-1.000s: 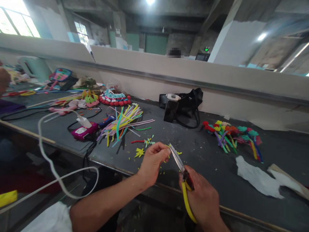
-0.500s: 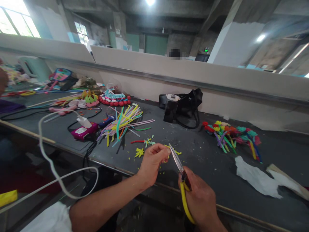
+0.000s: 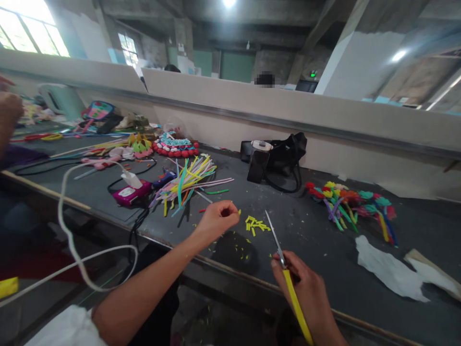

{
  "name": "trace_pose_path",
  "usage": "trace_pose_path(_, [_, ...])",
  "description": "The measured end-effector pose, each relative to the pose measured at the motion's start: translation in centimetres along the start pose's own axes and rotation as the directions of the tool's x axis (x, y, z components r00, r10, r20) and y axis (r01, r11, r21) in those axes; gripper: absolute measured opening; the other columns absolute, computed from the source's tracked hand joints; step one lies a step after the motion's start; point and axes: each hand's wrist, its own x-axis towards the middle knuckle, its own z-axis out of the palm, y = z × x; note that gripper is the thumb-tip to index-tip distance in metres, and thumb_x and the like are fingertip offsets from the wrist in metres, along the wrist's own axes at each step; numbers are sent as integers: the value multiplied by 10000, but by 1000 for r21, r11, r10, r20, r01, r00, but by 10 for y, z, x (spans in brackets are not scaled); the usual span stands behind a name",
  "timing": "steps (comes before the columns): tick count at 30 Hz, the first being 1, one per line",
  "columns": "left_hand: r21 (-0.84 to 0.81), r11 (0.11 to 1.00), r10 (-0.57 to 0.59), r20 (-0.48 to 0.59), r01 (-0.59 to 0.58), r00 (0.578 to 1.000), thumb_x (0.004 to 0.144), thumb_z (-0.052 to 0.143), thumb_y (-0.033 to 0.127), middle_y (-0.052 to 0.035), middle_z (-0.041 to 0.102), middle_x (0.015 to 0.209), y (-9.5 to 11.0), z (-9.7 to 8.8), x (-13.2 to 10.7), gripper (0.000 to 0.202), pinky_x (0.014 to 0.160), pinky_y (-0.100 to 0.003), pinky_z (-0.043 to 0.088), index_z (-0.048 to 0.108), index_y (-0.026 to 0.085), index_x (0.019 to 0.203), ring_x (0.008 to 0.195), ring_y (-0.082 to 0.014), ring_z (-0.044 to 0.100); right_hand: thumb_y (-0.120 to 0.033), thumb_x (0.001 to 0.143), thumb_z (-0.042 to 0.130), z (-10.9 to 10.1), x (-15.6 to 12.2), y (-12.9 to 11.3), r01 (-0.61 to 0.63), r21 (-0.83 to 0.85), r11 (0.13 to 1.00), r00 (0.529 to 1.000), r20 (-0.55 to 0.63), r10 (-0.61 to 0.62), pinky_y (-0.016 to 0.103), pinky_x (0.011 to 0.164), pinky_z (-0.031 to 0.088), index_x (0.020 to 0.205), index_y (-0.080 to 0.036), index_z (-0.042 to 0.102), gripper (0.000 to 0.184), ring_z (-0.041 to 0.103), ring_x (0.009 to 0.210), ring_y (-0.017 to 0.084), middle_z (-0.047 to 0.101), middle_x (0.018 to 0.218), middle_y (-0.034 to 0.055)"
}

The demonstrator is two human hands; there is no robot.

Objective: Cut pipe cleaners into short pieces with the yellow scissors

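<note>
The left hand (image 3: 218, 218) pinches what looks like a small yellow piece (image 3: 239, 212) at its fingertips, left of the scattered cut yellow pieces (image 3: 255, 224) on the near-middle worktop (image 3: 288, 226); the right hand (image 3: 306, 283) grips yellow-handled scissors (image 3: 294, 300), blades narrow and pointing far; so slight a piece could slip from that small grip, and the blade tips, just right of the scatter, might sweep pieces aside if the hand swung left. Counted: two hands; one pair of scissors; one piece pinched; roughly a dozen lying, overlapping too much for certainty; one heap of coloured strips (image 3: 190, 180), uncountable, far left.
</note>
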Motion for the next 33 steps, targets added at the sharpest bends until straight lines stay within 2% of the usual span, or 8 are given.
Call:
trace_pose_path(3, [376, 924, 37, 89, -68, 995, 663, 550, 194, 34, 540, 590, -10, -32, 6, 65, 544, -217, 308, 607, 165, 651, 577, -109, 468, -457, 869, 529, -5, 0, 4, -2, 50, 999, 1000, -15, 3, 165, 635, 494, 895, -221, 636, 261, 691, 720, 135, 713, 817, -8])
trace_pose_path(5, [539, 838, -22, 196, -89, 980, 650, 546, 182, 28, 576, 597, -15, -49, 5, 81, 541, -220, 308, 626, 169, 642, 573, -117, 496, -457, 859, 544, -7, 1, 7, -5, 54, 999, 1000, -19, 6, 171, 648, 499, 901, -219, 641, 261, 699, 733, 143, 718, 825, -3])
trace_pose_path(8, [672, 731, -92, 272, -121, 958, 631, 543, 157, 22, 611, 616, -21, -65, 2, 99, 547, -220, 320, 639, 180, 642, 582, -128, 525, -454, 853, 551, -8, 2, 9, -15, 47, 999, 1000, -25, 17, 180, 641, 503, 914, -216, 646, 263, 703, 738, 152, 722, 830, 4])
trace_pose_path(12, [718, 674, -54, 282, -173, 958, 650, 530, 131, 2, 664, 734, -28, -68, 3, 185, 597, -220, 366, 678, 193, 742, 667, -144, 572, -448, 849, 553, -6, 5, 10, -3, 55, 998, 999, -39, 5, 191, 651, 510, 918, -209, 646, 266, 703, 733, 157, 724, 838, 14])
trace_pose_path(18, [710, 665, 156, 170, -231, 973, 724, 571, 176, -24, 655, 758, -38, -50, 24, 120, 664, -235, 413, 690, 183, 739, 710, -154, 586, -436, 855, 550, -6, 7, 5, 13, 52, 999, 1000, -9, -12, 190, 655, 512, 937, -204, 646, 264, 697, 720, 151, 724, 843, 15])
trace_pose_path(23, [736, 643, 225, 87, -214, 971, 808, 539, 210, -69, 648, 840, -44, -29, 53, 174, 770, -283, 420, 706, 165, 817, 808, -182, 582, -424, 861, 547, -4, 8, -3, 34, 67, 997, 999, 5, -34, 199, 654, 519, 953, -191, 654, 272, 697, 739, 161, 726, 871, 34])
trace_pose_path(28, [713, 624, 254, 202, -319, 946, 817, 542, 199, -67, 667, 846, -47, -4, 65, 181, 817, -300, 405, 719, 174, 841, 833, -186, 581, -399, 870, 533, -2, 13, -9, 64, 68, 996, 998, -29, -62, 232, 673, 527, 967, -189, 657, 263, 693, 733, 173, 726, 883, 45])
trace_pose_path(33, [679, 585, 248, 370, -443, 895, 810, 553, 204, -52, 673, 871, -42, 24, 48, 173, 851, -331, 381, 725, 221, 809, 887, -200, 571, -393, 858, 545, -5, 19, -16, 89, 78, 993, 994, -63, -84, 212, 640, 516, 951, -193, 662, 250, 687, 700, 159, 724, 870, 35])
